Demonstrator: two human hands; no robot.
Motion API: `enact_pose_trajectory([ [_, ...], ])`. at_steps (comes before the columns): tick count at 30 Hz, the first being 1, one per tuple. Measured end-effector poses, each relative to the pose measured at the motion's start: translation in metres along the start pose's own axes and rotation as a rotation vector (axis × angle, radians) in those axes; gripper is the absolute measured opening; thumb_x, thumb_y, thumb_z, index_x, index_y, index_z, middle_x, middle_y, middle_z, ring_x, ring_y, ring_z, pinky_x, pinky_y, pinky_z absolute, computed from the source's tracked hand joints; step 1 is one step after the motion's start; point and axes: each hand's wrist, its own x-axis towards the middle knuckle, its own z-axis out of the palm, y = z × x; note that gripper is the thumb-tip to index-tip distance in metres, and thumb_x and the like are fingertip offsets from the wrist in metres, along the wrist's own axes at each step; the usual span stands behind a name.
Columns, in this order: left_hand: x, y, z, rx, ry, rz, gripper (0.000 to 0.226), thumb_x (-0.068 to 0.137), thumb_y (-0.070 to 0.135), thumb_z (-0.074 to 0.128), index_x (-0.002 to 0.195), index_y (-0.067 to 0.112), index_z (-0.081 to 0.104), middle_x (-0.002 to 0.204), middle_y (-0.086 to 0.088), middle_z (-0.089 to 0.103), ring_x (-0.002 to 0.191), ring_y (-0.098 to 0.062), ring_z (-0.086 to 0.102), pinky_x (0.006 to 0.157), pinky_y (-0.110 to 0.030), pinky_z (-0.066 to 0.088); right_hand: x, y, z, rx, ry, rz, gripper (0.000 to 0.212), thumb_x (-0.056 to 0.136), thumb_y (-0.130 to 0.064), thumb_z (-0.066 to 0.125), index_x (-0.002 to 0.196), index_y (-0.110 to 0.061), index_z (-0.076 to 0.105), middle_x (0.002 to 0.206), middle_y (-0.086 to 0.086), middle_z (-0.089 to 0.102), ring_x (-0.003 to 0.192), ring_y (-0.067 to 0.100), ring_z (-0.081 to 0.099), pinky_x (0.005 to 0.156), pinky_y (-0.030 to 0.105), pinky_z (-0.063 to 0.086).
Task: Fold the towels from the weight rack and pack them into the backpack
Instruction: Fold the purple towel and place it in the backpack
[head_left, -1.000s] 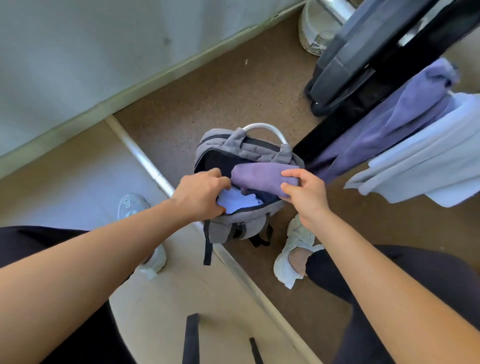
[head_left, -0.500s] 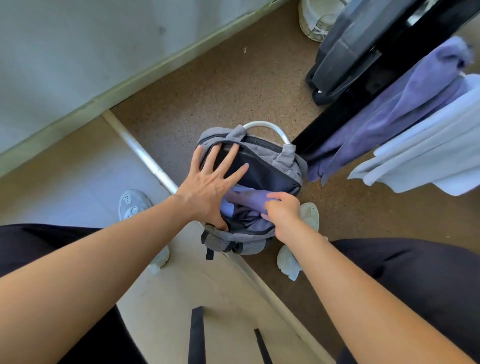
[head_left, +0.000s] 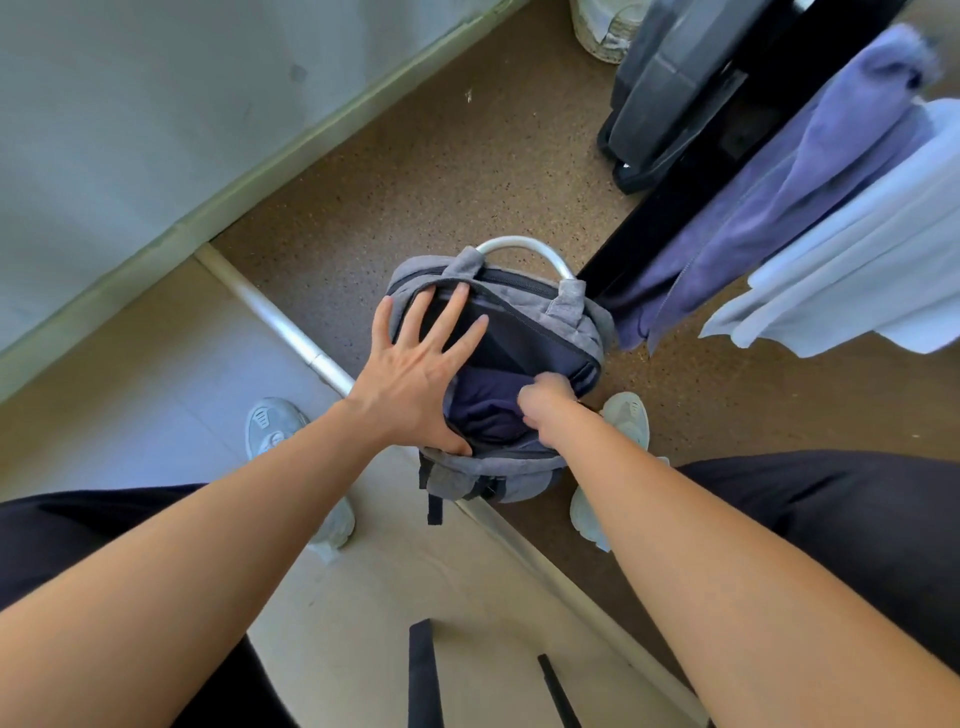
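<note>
Left hand: the left hand (head_left: 415, 374) lies flat and wide open, fingers splayed across the dark inner panel of the backpack (head_left: 574, 332). The thumb is hooked at the near rim, so the mouth is spread.
Right hand: the right hand (head_left: 545, 405) is curled, knuckles up, and sunk into the opening just right of the left thumb. It seems to be closed on the towel's edge, though the fingertips are buried and I can't be sure.
Towel being packed: the folded purple towel (head_left: 480, 408) sits inside the main compartment, between the two hands and under the right knuckles, low in the bag.
Step in hand: I'd say seating this towel down into the bag, with the fold intact.
Doing it well: press straight down with the right hand rather than dragging toward the left palm, so the layers don't bunch. Hold the left fingers firm against the panel so the zip edge beyond the fingertips stays clear of the cloth. Let go only once the towel lies flat on what is beneath it.
Watch for: the bag stands upright and soft, so a push off-centre would likely tip it away from the left hand.
Left to do: a purple towel (head_left: 779, 208) and a pale blue towel (head_left: 857, 270) hang on the weight rack (head_left: 670, 218), up and to the right of the right hand, unfolded.
</note>
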Motion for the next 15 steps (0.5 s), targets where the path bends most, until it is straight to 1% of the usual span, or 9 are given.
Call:
enact_pose_trajectory([
  [2, 0.001, -0.001, -0.001, -0.018, 0.01, 0.003, 0.151, 0.048, 0.089, 0.072, 0.164, 0.029, -0.005, 0.171, -0.008, -0.02, 0.157, -0.042, -0.009, 0.119, -0.069, -0.005, -0.008, 0.0, -0.007, -0.075, 0.044, -0.113, 0.046, 0.097, -0.001, 0.048, 0.142, -0.009, 0.053, 0.14, 0.014, 0.055, 0.124, 0.036, 0.056, 0.1, 0.035, 0.048],
  [3, 0.001, -0.001, -0.002, -0.024, 0.01, 0.004, 0.15, 0.049, 0.089, 0.072, 0.164, 0.03, -0.005, 0.171, -0.008, -0.02, 0.157, -0.041, -0.008, 0.119, -0.068, -0.005, -0.011, 0.002, -0.012, -0.105, 0.041, -0.183, 0.044, 0.095, -0.001, 0.051, 0.137, -0.011, 0.06, 0.138, 0.013, 0.059, 0.121, 0.035, 0.058, 0.1, 0.037, 0.051],
  [5, 0.001, 0.001, -0.004, -0.035, 0.01, 0.002, 0.145, 0.053, 0.086, 0.072, 0.164, 0.03, -0.002, 0.171, -0.008, -0.018, 0.157, -0.04, -0.007, 0.121, -0.066, -0.002, -0.025, 0.004, -0.026, -0.143, 0.019, -0.275, 0.035, 0.091, -0.002, 0.055, 0.118, -0.017, 0.072, 0.124, 0.012, 0.068, 0.112, 0.032, 0.064, 0.096, 0.042, 0.056],
  [7, 0.002, 0.004, -0.008, -0.053, 0.035, -0.001, 0.133, 0.059, 0.08, 0.074, 0.164, 0.03, 0.008, 0.172, -0.01, -0.01, 0.157, -0.039, -0.001, 0.122, -0.064, 0.005, -0.041, 0.004, -0.045, -0.183, 0.034, -0.377, 0.03, 0.09, -0.003, 0.056, 0.097, -0.025, 0.075, 0.106, 0.006, 0.073, 0.101, 0.028, 0.068, 0.088, 0.038, 0.058],
  [9, 0.002, 0.008, -0.013, -0.092, 0.075, -0.01, 0.111, 0.068, 0.069, 0.076, 0.16, 0.03, 0.027, 0.172, -0.011, 0.006, 0.155, -0.039, 0.01, 0.119, -0.061, 0.014, -0.059, 0.002, -0.067, -0.22, 0.056, -0.464, 0.029, 0.09, -0.004, 0.058, 0.086, -0.029, 0.072, 0.092, 0.0, 0.072, 0.094, 0.023, 0.069, 0.084, 0.033, 0.057],
  [11, 0.003, 0.013, -0.02, -0.149, 0.123, -0.023, 0.084, 0.077, 0.058, 0.075, 0.152, 0.031, 0.045, 0.167, -0.007, 0.028, 0.151, -0.037, 0.023, 0.114, -0.057, 0.021, -0.077, 0.001, -0.09, -0.199, 0.072, -0.537, 0.027, 0.09, -0.006, 0.06, 0.084, -0.03, 0.071, 0.086, -0.004, 0.07, 0.093, 0.021, 0.069, 0.086, 0.036, 0.057],
  [13, 0.006, 0.019, -0.029, -0.231, 0.184, -0.041, 0.058, 0.085, 0.051, 0.068, 0.139, 0.031, 0.06, 0.151, 0.0, 0.052, 0.14, -0.031, 0.041, 0.108, -0.051, 0.028, -0.093, 0.002, -0.112, -0.14, 0.063, -0.587, 0.022, 0.091, -0.01, 0.062, 0.087, -0.029, 0.071, 0.086, -0.005, 0.071, 0.093, 0.02, 0.07, 0.088, 0.041, 0.058],
  [15, 0.005, 0.029, -0.042, -0.393, 0.227, -0.064, 0.036, 0.089, 0.045, 0.062, 0.121, 0.03, 0.071, 0.123, 0.007, 0.069, 0.118, -0.021, 0.06, 0.099, -0.045, 0.042, -0.105, 0.005, -0.131, -0.086, 0.059, -0.635, 0.019, 0.093, -0.014, 0.063, 0.092, -0.031, 0.071, 0.087, -0.006, 0.072, 0.091, 0.018, 0.071, 0.087, 0.042, 0.059],
])
